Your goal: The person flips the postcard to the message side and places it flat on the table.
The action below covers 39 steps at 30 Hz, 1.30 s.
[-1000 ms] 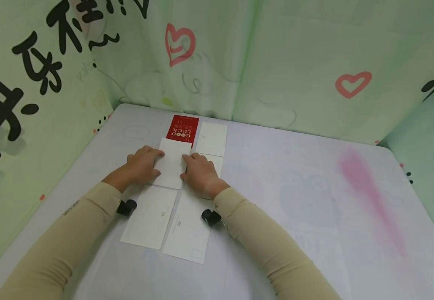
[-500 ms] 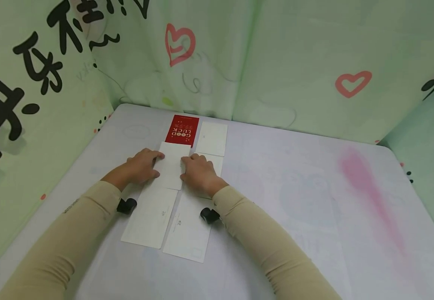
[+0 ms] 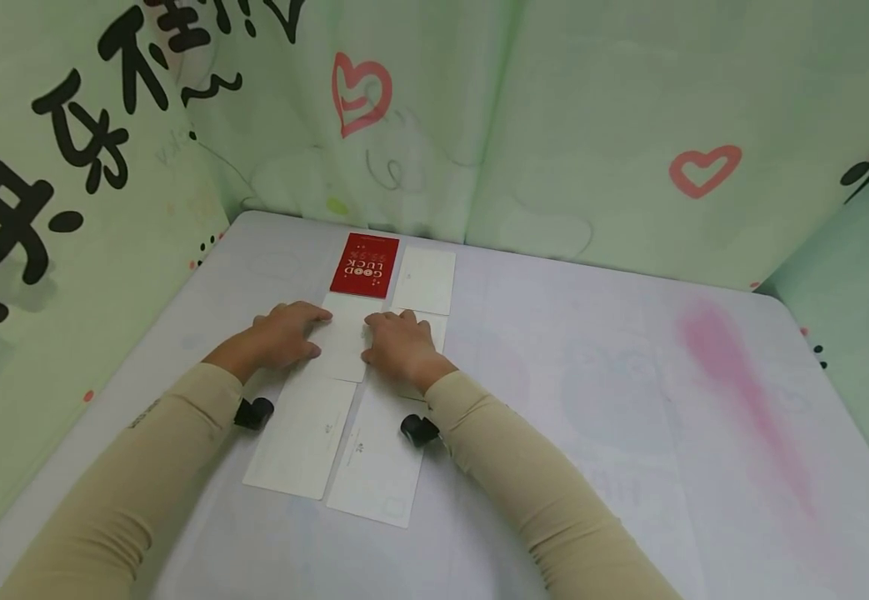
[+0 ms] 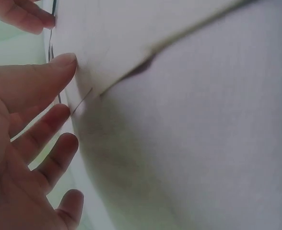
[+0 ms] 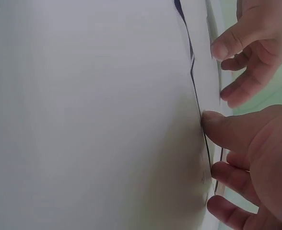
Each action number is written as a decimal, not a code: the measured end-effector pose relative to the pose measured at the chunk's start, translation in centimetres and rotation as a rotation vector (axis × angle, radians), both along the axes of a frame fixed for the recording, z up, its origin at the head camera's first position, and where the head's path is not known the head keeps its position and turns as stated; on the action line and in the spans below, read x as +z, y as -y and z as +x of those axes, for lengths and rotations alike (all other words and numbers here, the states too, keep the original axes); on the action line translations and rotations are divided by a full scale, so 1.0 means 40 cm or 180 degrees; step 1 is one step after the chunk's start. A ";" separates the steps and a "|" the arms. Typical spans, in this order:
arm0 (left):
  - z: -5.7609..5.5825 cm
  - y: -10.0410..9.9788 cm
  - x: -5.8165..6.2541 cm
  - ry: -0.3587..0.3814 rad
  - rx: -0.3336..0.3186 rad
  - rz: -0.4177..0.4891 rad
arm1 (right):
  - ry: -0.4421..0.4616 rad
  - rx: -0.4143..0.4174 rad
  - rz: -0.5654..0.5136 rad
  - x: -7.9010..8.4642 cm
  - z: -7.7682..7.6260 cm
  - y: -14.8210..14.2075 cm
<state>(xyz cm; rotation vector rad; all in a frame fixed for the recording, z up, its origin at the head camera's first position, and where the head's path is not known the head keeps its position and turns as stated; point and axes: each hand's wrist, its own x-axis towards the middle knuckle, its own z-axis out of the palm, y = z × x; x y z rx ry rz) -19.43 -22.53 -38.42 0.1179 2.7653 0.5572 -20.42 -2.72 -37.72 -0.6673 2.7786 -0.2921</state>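
Note:
In the head view a blank white card (image 3: 346,342) lies flat on the table between both hands. My left hand (image 3: 282,335) rests at its left edge, thumb and forefinger spread along it. My right hand (image 3: 402,348) touches the opposite edge and partly covers another white card (image 3: 430,327). Just beyond the middle card is a red card (image 3: 364,265) printed "GOOD LUCK". In the left wrist view the left hand's fingers (image 4: 53,163) are loosely extended. The right wrist view has the right thumb and fingertips (image 5: 213,125) right at a card edge.
Nearer the body lie two more white cards, the left one (image 3: 302,437) and the right one (image 3: 377,467). Another white card (image 3: 424,281) sits beside the red one. A green printed curtain (image 3: 576,108) borders the white table (image 3: 591,375) behind and at the sides.
Both hands have slid the middle white card slightly towards the body. It overlapped the red card's lower part before; now the red card shows whole, edge to edge with it.

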 end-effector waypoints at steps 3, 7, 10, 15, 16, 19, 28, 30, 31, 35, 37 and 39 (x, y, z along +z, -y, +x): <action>-0.001 0.000 0.003 0.0016 0.0021 -0.0029 | 0.0014 0.0017 0.0029 0.001 -0.004 -0.001; 0.000 -0.001 0.003 0.0032 0.0032 -0.0043 | 0.0048 0.0033 0.0074 0.001 -0.006 -0.005; 0.001 -0.001 -0.001 0.0026 0.0023 -0.0032 | 0.0050 0.0039 0.0109 0.002 -0.006 -0.008; 0.003 -0.003 -0.001 -0.0005 -0.0004 -0.0005 | 0.0006 0.0024 0.0151 0.001 -0.006 -0.012; 0.003 -0.004 0.000 -0.0006 -0.0004 -0.0004 | 0.0002 0.0027 0.0152 0.001 -0.006 -0.012; 0.004 -0.006 0.005 -0.0011 -0.0004 -0.0021 | 0.0000 0.0050 0.0132 0.001 -0.005 -0.012; 0.007 -0.011 0.012 -0.0049 -0.0032 -0.0047 | 0.0014 0.0066 0.0133 -0.003 -0.009 -0.013; 0.004 -0.010 0.011 -0.0040 -0.0040 -0.0048 | 0.0018 0.0057 0.0106 -0.006 -0.011 -0.013; 0.002 -0.009 0.010 -0.0037 -0.0056 -0.0061 | 0.0017 0.0054 0.0086 -0.007 -0.011 -0.014; -0.011 0.003 0.015 0.0029 -0.0136 0.0092 | 0.0034 -0.0007 -0.0114 -0.007 -0.018 -0.016; -0.022 0.015 0.021 0.0023 -0.0129 0.0289 | 0.0007 -0.0042 -0.0263 -0.001 -0.028 -0.020; -0.036 0.025 0.033 -0.0026 -0.0078 0.0532 | -0.0051 -0.0091 -0.0415 0.011 -0.043 -0.028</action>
